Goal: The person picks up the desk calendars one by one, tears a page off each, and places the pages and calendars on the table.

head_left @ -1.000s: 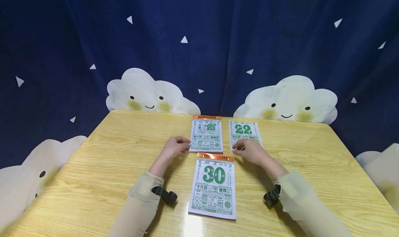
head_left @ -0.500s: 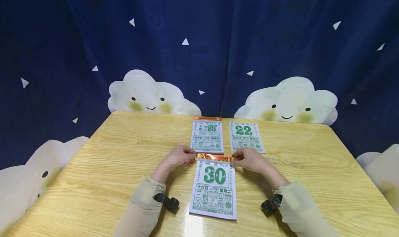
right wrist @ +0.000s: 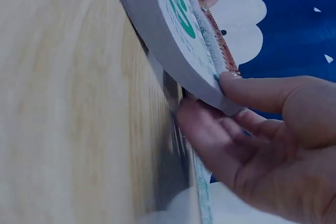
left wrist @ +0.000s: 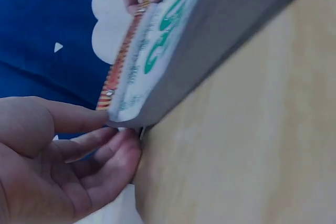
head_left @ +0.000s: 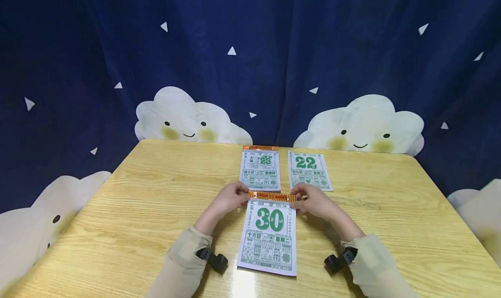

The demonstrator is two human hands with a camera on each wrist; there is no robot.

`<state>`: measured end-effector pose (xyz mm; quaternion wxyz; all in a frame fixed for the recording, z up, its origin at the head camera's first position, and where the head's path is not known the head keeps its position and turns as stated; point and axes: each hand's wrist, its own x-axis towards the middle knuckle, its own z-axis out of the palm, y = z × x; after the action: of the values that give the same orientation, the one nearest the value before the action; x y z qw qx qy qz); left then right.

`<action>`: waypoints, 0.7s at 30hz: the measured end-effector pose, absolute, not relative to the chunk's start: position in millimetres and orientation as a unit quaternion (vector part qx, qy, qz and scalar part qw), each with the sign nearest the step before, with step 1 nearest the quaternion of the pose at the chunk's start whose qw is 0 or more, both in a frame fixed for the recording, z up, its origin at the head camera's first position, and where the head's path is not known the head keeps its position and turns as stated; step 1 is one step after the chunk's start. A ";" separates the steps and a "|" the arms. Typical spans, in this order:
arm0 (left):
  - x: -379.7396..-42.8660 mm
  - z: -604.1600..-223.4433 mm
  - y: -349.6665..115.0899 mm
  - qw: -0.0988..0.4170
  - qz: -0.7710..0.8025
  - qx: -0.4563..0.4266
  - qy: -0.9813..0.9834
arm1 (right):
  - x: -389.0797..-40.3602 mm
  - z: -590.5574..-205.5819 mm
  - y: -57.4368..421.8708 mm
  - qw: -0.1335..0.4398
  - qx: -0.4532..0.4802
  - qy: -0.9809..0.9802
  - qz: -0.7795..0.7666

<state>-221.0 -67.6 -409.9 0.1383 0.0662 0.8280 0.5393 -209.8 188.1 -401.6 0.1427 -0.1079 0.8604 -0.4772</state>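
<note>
A thick tear-off calendar (head_left: pixel 268 241) with a green 30 lies nearest the person, its red-and-gold top strip (head_left: pixel 272 196) facing the far side. My left hand (head_left: pixel 232 198) pinches its top left corner, and my right hand (head_left: pixel 313 201) pinches the top right. Both wrist views show thumbs on the upper face and fingers curled beneath, the calendar's top end (left wrist: pixel 123 103) lifted off the wood. Behind it lie a second tear-off calendar (head_left: pixel 260 169) showing 23 and, to the right, a loose calendar sheet (head_left: pixel 309 169) showing 22.
The wooden table (head_left: pixel 164 176) has rounded far corners. A dark blue curtain (head_left: pixel 266 50) with smiling clouds and small white triangles hangs close behind it. Each wrist carries a small black camera; the left wrist camera (head_left: pixel 213 259) sits just left of the near calendar.
Both hands have come back toward the person, the left from beside the 23 calendar, the right from the 22 sheet. They now grip the near calendar's top corners, and its top end has risen slightly.
</note>
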 end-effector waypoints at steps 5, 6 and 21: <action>-220.8 -412.4 -68.7 0.124 0.574 0.080 0.806 | -207.8 -402.8 190.2 0.156 -0.105 0.804 -0.564; -220.7 -412.7 -69.2 0.127 0.589 0.078 0.794 | -207.6 -402.0 190.6 0.149 -0.107 0.803 -0.567; -214.0 -417.2 -73.5 0.270 0.679 0.159 0.664 | -224.9 -368.6 205.8 0.090 -0.085 0.793 -0.596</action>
<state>-214.0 -73.5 -417.2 0.2704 0.1593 0.6636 0.6791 -224.9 205.8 -368.6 0.0901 -0.0846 0.7934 -0.5960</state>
